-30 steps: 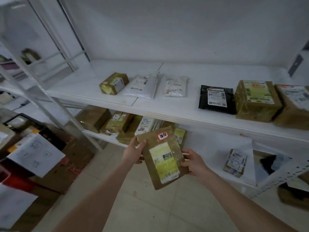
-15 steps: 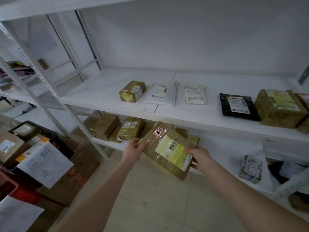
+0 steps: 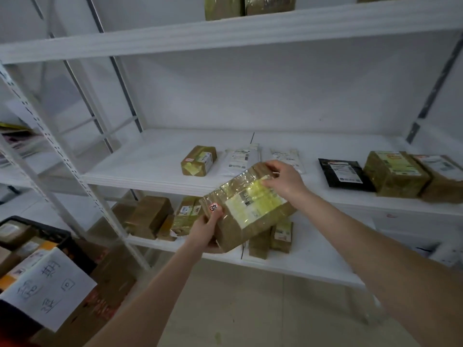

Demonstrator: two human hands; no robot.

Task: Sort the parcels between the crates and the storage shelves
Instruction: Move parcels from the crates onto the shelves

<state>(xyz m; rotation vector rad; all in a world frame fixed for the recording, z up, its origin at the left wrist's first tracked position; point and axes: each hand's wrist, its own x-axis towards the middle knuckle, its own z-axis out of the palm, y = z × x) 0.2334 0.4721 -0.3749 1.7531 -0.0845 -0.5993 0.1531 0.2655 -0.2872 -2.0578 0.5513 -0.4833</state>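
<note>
Before the middle shelf [image 3: 155, 161], our left hand [image 3: 204, 232] grips the taped parcel [image 3: 250, 209] at its near corner, our right hand [image 3: 284, 179] curls over its far end; we hold it tilted, label up, probably to slide it in.

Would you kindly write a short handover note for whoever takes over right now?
Left hand grips the lower corner of the taped brown parcel; right hand holds its upper end.
The parcel is tilted in the air before the middle shelf, not yet set down.
Done: that shelf holds a small brown box, white bags, a black bag and larger brown boxes.
Left: shelve this parcel; the black crate holds more.
</note>
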